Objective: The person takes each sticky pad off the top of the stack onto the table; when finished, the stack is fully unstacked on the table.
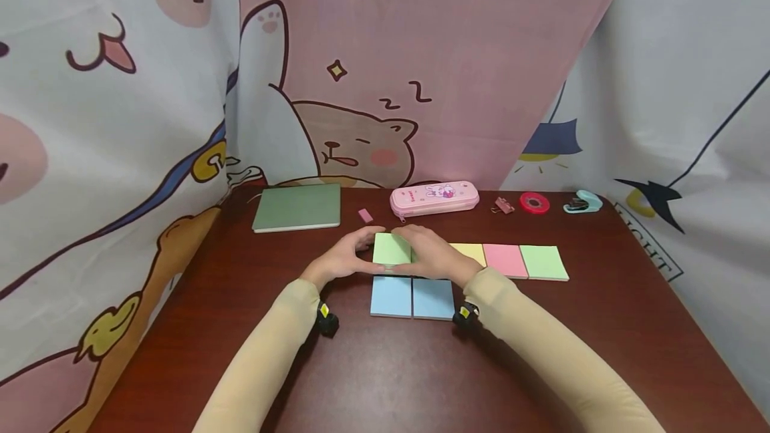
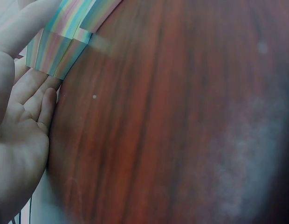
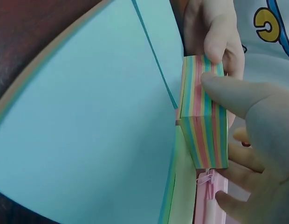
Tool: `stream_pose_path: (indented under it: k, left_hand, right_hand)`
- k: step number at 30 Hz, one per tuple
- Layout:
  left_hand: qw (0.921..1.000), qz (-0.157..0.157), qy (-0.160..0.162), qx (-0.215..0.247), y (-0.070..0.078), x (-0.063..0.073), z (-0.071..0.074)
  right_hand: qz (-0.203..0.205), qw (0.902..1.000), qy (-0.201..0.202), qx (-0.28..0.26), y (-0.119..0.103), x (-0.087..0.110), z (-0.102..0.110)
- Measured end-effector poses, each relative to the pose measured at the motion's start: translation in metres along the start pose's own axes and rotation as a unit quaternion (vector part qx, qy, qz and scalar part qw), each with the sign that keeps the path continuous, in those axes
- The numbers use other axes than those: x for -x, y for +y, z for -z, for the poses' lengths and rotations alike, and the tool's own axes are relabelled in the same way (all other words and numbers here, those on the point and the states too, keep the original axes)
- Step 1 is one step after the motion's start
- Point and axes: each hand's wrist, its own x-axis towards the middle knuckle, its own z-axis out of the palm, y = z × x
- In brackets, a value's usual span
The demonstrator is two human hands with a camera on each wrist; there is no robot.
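Between both hands is a small stack of sticky note pads, pale green on top. Its sides show pink, yellow, green and blue stripes in the right wrist view. My left hand grips the stack's left side, thumb at the near face and fingers toward the back. From the right, my right hand pinches it, its thumb against the striped side. Two blue sticky note pads lie side by side just in front of the stack. Part of a green pad beside the stack is hidden by the right hand.
Rightward runs a row of yellow, pink and green pads. Behind lie a green notebook, a pink eraser, a pink pencil case, a binder clip, red tape and a mint stapler.
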Motion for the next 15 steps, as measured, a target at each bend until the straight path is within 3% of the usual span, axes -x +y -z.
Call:
stream_pose_path:
  k: [8, 15]
  left_hand:
    - [0.9999, 0.002, 0.006, -0.011, 0.003, -0.002, -0.001]
    - [0.9996, 0.002, 0.003, -0.028, 0.0, 0.0, -0.002]
  right_hand:
    - [0.002, 0.9995, 0.031, -0.004, 0.008, 0.01, 0.008]
    - [-0.016, 0.9971, 0.061, -0.041, 0.016, 0.052, 0.027]
